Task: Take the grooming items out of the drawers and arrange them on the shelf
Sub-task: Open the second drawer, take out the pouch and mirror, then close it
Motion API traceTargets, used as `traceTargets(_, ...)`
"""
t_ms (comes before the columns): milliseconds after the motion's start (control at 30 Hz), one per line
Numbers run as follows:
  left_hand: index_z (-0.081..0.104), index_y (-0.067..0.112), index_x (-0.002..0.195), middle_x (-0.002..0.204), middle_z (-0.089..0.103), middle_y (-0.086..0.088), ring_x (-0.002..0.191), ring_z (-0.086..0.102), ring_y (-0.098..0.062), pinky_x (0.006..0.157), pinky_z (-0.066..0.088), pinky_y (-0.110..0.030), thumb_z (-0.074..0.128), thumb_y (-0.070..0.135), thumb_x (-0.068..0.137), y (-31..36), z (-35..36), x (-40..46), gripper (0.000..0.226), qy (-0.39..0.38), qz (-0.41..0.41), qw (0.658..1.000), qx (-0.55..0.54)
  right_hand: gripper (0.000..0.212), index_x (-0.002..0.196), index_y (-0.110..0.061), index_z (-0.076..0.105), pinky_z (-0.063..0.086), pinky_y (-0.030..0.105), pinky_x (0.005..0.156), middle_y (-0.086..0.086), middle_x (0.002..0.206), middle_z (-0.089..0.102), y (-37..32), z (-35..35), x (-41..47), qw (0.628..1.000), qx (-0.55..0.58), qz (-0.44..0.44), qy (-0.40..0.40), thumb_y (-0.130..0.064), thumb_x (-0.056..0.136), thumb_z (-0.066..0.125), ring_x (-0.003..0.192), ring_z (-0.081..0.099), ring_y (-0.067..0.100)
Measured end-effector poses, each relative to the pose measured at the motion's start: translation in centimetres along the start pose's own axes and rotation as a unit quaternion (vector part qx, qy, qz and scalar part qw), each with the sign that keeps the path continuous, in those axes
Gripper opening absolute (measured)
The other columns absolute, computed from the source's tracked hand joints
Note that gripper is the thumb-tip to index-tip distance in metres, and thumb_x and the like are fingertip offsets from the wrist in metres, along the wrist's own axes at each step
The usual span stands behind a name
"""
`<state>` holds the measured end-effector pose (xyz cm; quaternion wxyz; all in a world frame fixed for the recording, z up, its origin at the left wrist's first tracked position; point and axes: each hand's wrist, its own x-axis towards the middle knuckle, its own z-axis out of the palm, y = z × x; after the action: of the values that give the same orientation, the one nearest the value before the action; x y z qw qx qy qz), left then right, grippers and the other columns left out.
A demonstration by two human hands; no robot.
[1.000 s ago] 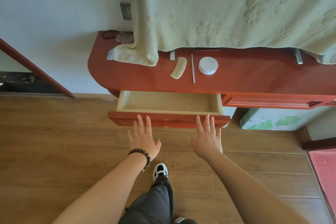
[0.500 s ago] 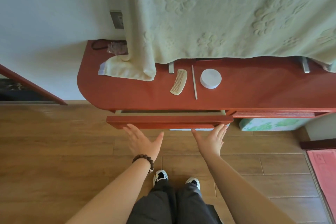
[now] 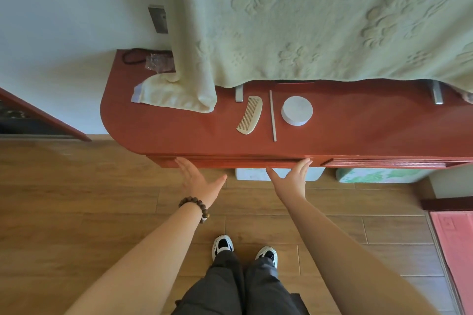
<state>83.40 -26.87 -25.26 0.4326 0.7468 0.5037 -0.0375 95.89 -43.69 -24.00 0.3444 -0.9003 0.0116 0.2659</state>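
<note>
The drawer [image 3: 230,161], seen wide open and empty a second ago, is now pushed flush under the shelf [image 3: 358,130]. Both palms are pressed flat against its front: the left hand [image 3: 197,180] and the right hand [image 3: 290,179] are spread, nothing held. The comb [image 3: 250,115], the thin stick [image 3: 272,115] and the round white case [image 3: 297,110] are laid side by side on the shelf (just below the hanging cloth [image 3: 307,20]). This drawer appears finished with; the neighbouring one [image 3: 384,162] may be next.

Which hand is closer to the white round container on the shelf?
Right. The right hand is just below the white round container, at the drawer front; the left hand is farther to its left.
</note>
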Motion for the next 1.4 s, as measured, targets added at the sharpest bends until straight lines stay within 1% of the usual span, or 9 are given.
traceTargets(133,-0.029,0.014,0.143,0.156,-0.027,-0.003,0.147,0.007,-0.025,0.115,0.025,-0.051,0.074,0.049,0.073,0.2,-0.4,0.5,0.129,-0.004,0.0,1.0,0.016,0.109,0.146,-0.004,-0.019,0.011,0.041,0.119,0.009,0.157,-0.021,0.1,-0.6,0.6,0.999,-0.025,-0.011,-0.03,-0.045,0.086,0.062,0.147,-0.009,0.021)
traceTargets(233,-0.026,0.014,0.145,0.157,-0.022,-0.003,0.147,0.01,-0.025,0.114,0.027,-0.05,0.074,0.046,0.074,0.1,-0.7,0.4,0.126,0.002,-0.003,1.0,0.025,0.105,0.147,-0.007,-0.019,0.021,0.039,0.117,0.004,0.158,-0.021,0.2,-1.0,0.6,0.999,-0.022,-0.011,-0.042,-0.044,0.088,0.06,0.147,0.003,0.023)
traceTargets(367,-0.01,0.013,0.15,0.16,0.001,-0.008,0.146,0.014,-0.027,0.115,0.026,-0.05,0.07,0.045,0.078,0.7,0.0,-1.5,0.112,0.014,0.022,0.998,0.063,0.096,0.15,-0.013,-0.011,0.027,0.042,0.115,-0.001,0.16,-0.011,1.0,-2.4,-0.2,0.999,-0.031,-0.03,-0.023,-0.043,0.09,0.058,0.146,0.014,0.023)
traceTargets(500,0.014,0.012,0.15,0.158,0.019,-0.006,0.145,0.017,-0.023,0.117,0.022,-0.045,0.056,0.055,0.084,3.4,1.6,-4.7,0.088,-0.016,0.133,0.976,0.172,0.084,0.152,-0.015,0.0,0.025,0.039,0.116,-0.001,0.161,-0.002,2.4,-5.7,-1.7,0.997,-0.057,-0.041,0.035,-0.04,0.092,0.055,0.147,0.009,0.018)
traceTargets(700,0.022,0.014,0.148,0.155,0.026,-0.006,0.145,0.018,-0.024,0.117,0.018,-0.047,0.047,0.057,0.087,9.6,5.5,-8.9,0.078,-0.043,0.331,0.913,0.236,0.073,0.151,-0.014,0.015,0.017,0.041,0.119,0.004,0.159,0.013,5.4,-13.5,-4.1,0.987,-0.061,-0.027,0.145,-0.038,0.093,0.053,0.147,0.006,0.019)
traceTargets(900,0.027,0.013,0.146,0.153,0.028,-0.01,0.144,0.018,-0.027,0.116,0.019,-0.048,0.048,0.057,0.086,15.1,8.8,-11.1,0.078,-0.002,0.415,0.875,0.25,0.062,0.147,-0.016,0.027,0.017,0.041,0.119,0.005,0.157,0.02,8.0,-19.3,-4.6,0.977,-0.028,-0.024,0.211,-0.034,0.093,0.053,0.147,0.009,0.022)
traceTargets(1033,0.03,0.012,0.145,0.153,0.028,-0.012,0.144,0.018,-0.029,0.115,0.019,-0.05,0.05,0.057,0.084,18.5,13.1,-13.4,0.078,0.026,0.415,0.872,0.256,0.063,0.148,-0.016,0.025,0.016,0.039,0.119,0.004,0.157,0.021,11.5,-23.9,-2.2,0.977,-0.006,-0.034,0.212,-0.037,0.094,0.051,0.147,0.009,0.019)
traceTargets(1133,0.032,0.013,0.143,0.152,0.03,-0.013,0.144,0.02,-0.031,0.114,0.021,-0.052,0.051,0.058,0.084,20.7,17.2,-14.8,0.077,0.053,0.389,0.88,0.267,0.063,0.147,-0.015,0.027,0.017,0.039,0.118,0.004,0.155,0.024,14.0,-27.5,0.3,0.977,-0.01,-0.08,0.196,-0.036,0.094,0.052,0.146,0.012,0.019)
traceTargets(1400,0.031,0.015,0.144,0.153,0.028,-0.014,0.144,0.016,-0.032,0.115,0.018,-0.054,0.051,0.059,0.083,25.5,26.9,-18.5,0.078,0.101,0.297,0.906,0.283,0.062,0.146,-0.017,0.03,0.023,0.038,0.115,0.002,0.154,0.027,20.2,-36.1,6.8,0.985,-0.014,-0.138,0.101,-0.039,0.093,0.052,0.145,0.014,0.017)
